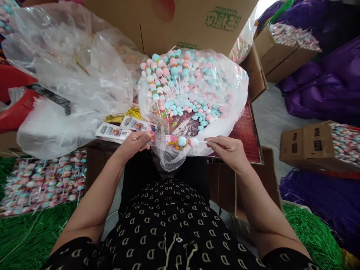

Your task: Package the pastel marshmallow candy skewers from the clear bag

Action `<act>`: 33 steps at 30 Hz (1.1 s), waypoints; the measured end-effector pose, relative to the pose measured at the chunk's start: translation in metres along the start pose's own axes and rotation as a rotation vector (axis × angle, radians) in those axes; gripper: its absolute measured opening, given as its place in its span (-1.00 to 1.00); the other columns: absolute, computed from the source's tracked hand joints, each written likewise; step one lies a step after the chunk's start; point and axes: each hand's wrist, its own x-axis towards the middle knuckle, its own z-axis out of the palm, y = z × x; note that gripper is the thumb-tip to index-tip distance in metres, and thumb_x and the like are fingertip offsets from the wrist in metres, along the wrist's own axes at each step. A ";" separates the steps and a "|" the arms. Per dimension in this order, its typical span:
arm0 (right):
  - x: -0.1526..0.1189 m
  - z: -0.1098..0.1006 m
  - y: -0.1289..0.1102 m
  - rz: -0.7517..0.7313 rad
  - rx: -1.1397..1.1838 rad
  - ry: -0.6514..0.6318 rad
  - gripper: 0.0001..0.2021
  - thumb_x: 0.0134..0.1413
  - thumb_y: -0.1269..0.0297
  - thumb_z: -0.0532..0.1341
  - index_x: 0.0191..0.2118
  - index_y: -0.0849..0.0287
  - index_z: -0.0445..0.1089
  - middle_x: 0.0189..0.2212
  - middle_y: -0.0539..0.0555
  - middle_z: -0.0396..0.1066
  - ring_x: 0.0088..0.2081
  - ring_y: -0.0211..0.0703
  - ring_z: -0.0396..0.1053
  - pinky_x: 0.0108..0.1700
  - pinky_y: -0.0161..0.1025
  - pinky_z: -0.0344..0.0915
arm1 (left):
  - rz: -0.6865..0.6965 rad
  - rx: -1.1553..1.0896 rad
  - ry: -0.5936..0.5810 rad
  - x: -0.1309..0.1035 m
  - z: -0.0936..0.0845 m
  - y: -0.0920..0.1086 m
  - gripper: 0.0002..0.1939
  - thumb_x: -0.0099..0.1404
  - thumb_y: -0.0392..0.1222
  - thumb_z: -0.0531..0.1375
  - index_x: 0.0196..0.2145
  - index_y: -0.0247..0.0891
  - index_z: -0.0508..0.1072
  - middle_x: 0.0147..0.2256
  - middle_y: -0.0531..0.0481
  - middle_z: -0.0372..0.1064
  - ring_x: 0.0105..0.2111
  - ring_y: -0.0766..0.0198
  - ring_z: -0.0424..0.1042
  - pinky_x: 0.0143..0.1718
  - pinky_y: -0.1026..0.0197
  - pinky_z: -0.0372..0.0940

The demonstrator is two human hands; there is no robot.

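Note:
A candy skewer (184,141) with blue, white and pink pieces lies level between my hands, partly inside a small clear printed sleeve (170,140). My left hand (135,145) is closed on the left end of the sleeve. The fingers of my right hand (225,148) pinch the thin stick at the skewer's right end. Just beyond, a large clear plastic bag (237,80) holds loose pastel candies (206,112) and several finished skewers (161,71). Flat printed packets (112,131) lie beside my left hand, next to gold ties (132,113).
Behind the bag stands a tall cardboard box (191,22). Clear plastic bags (70,63) and a red basket (17,97) are at the left. Wrapped skewers (47,180) fill a box at lower left. Filled cartons (306,148) and purple bags (323,86) sit at the right.

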 end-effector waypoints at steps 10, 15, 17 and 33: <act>-0.008 0.016 0.017 -0.184 -0.247 0.038 -0.63 0.42 0.00 0.18 -0.22 0.06 0.66 -0.48 0.05 0.61 -0.46 -0.19 0.53 -0.35 -0.30 0.39 | -0.019 0.091 -0.065 0.002 0.002 0.000 -0.41 0.29 0.34 0.20 -0.59 -0.24 0.38 -0.67 0.05 0.23 -0.67 0.41 0.05 -0.60 0.28 -0.05; -0.012 0.020 0.027 -0.271 -0.299 0.021 -0.56 0.47 -0.03 0.10 -0.21 0.10 0.65 -0.45 0.09 0.64 -0.46 -0.17 0.54 -0.37 -0.29 0.38 | -0.059 0.106 -0.070 0.003 0.003 0.000 -0.45 0.29 0.30 0.20 -0.57 -0.24 0.39 -0.65 0.07 0.21 -0.66 0.40 0.02 -0.60 0.26 -0.08; -0.013 0.020 0.028 -0.267 -0.301 -0.002 -0.55 0.47 -0.03 0.10 -0.21 0.10 0.65 -0.46 0.10 0.63 -0.47 -0.16 0.53 -0.38 -0.28 0.37 | -0.054 0.122 -0.057 0.003 0.004 0.001 -0.46 0.29 0.28 0.20 -0.58 -0.23 0.39 -0.67 0.10 0.15 -0.65 0.40 0.02 -0.59 0.26 -0.10; -0.016 0.037 0.016 0.191 0.142 -0.004 -0.77 0.19 0.10 0.31 -0.29 0.13 0.62 -0.44 0.05 0.63 -0.46 -0.19 0.49 -0.39 -0.28 0.39 | 0.024 0.103 0.022 0.006 0.010 0.010 -0.58 0.31 0.21 0.28 -0.39 -0.24 0.51 -0.63 0.14 0.23 -0.60 0.36 0.21 -0.49 0.25 0.17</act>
